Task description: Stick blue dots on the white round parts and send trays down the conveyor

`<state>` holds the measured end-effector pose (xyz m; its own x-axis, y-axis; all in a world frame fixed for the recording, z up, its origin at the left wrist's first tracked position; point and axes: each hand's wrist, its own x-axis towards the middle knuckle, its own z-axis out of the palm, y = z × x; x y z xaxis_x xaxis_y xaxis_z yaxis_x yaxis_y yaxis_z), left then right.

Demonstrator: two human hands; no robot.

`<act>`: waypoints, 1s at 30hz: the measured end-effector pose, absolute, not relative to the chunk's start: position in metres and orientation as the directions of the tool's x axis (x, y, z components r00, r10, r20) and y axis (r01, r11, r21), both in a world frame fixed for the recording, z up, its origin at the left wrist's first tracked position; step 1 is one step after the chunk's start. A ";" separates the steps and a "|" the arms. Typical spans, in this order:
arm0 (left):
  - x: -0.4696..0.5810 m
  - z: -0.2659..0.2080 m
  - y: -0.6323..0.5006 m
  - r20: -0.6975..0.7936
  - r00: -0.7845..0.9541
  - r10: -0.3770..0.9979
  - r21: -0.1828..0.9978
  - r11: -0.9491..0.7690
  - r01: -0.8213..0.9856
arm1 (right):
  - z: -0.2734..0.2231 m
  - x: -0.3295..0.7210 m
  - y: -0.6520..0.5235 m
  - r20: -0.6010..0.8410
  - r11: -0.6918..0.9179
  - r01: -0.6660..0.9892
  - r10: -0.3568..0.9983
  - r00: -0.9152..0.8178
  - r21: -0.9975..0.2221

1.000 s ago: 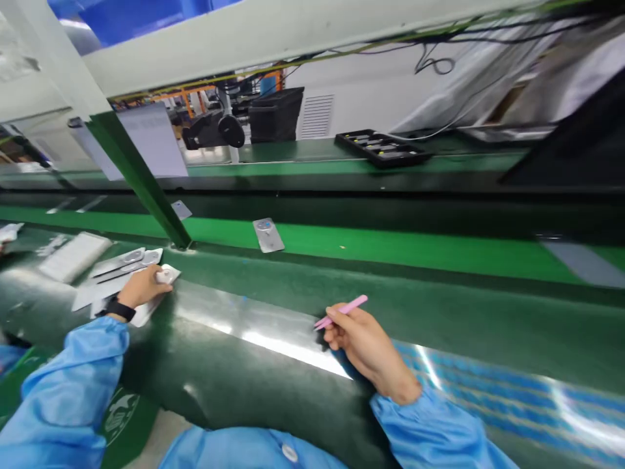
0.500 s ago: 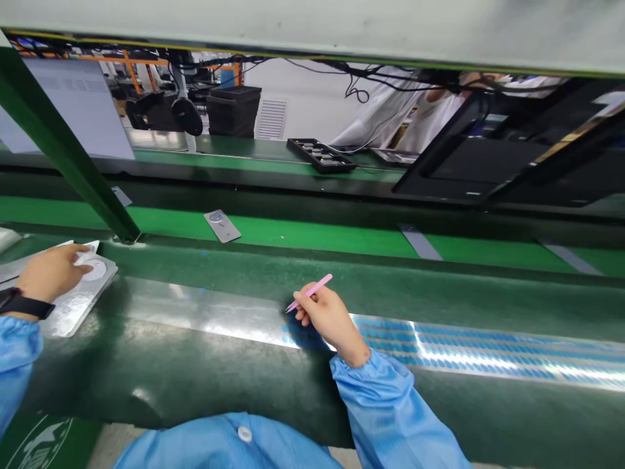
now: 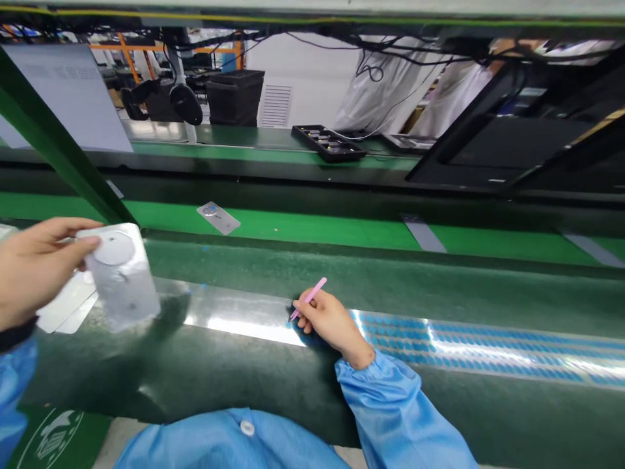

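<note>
Between the thumb and fingers of my left hand (image 3: pixel 41 264) is a thin, pale phone back cover (image 3: pixel 127 283) with a round camera ring, raised and tilted at the left. Further whitish covers (image 3: pixel 73 303) lie on the bench just below it. My right hand (image 3: pixel 329 322) is closed on pink tweezers (image 3: pixel 312 296). Their dark tips point down-left and meet a small blue dot at the near end of a clear sheet (image 3: pixel 244 319). Rows of round blue stickers (image 3: pixel 469 342) cover the sheet's right part. Whether the tips grip that dot, I cannot tell.
Behind the bench edge runs a bright green strip (image 3: pixel 312 232), bearing a grey phone cover (image 3: pixel 219 219) and other flat grey pieces (image 3: pixel 424 233). A green post (image 3: pixel 63 130) slants at the left. Further back stand a black tray (image 3: pixel 329 143) and dark panels (image 3: pixel 517 143).
My left hand has lifted one cover off the pile and brought it up and rightward. The tweezers have tilted steeper, their tips slightly lower. The head view has shifted a little.
</note>
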<state>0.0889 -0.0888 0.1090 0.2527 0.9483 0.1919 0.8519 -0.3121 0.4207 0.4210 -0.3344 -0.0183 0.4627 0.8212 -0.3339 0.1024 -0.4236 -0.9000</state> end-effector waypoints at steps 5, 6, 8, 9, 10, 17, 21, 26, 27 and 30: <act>0.181 0.071 -0.155 -0.064 0.632 0.773 0.741 -0.387 0.549 | -0.020 0.422 -0.335 -0.338 -0.424 0.112 0.833 0.437 -0.899; 0.196 0.057 -0.163 -0.093 0.696 0.712 0.761 -0.400 0.510 | -0.020 0.421 -0.335 -0.343 -0.424 0.098 0.831 0.439 -0.901; 0.220 0.028 -0.176 -0.096 0.776 0.623 0.765 -0.453 0.458 | -0.019 0.421 -0.334 -0.353 -0.415 0.050 0.826 0.440 -0.908; 0.229 0.015 -0.183 -0.076 0.802 0.593 0.747 -0.499 0.440 | -0.018 0.421 -0.334 -0.358 -0.407 0.020 0.825 0.436 -0.913; 0.235 0.005 -0.188 -0.050 0.819 0.572 0.718 -0.550 0.427 | -0.018 0.421 -0.334 -0.363 -0.396 -0.012 0.827 0.430 -0.918; 0.232 -0.021 -0.209 -0.003 0.914 0.405 0.517 -0.782 0.348 | -0.014 0.425 -0.335 -0.382 -0.368 -0.115 0.830 0.406 -0.923; 0.228 -0.021 -0.211 -0.037 0.917 0.396 0.490 -0.793 0.362 | -0.007 0.417 -0.332 -0.312 -0.338 -0.020 0.840 0.445 -0.941; 0.229 -0.023 -0.213 -0.027 0.918 0.395 0.487 -0.797 0.357 | -0.009 0.399 -0.318 -0.351 -0.409 0.049 0.832 0.429 -0.911; 0.229 -0.023 -0.214 -0.023 0.919 0.393 0.484 -0.800 0.354 | -0.011 0.397 -0.315 -0.365 -0.428 0.059 0.828 0.425 -0.902; 0.228 -0.025 -0.214 -0.009 0.924 0.383 0.475 -0.811 0.341 | -0.018 0.395 -0.311 -0.394 -0.459 0.065 0.820 0.415 -0.886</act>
<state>0.2284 -0.2140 -0.0251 0.9237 0.3831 -0.0091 0.3412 -0.8113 0.4747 0.3950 -0.3112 -0.0181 0.4148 0.8202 -0.3940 0.0654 -0.4588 -0.8861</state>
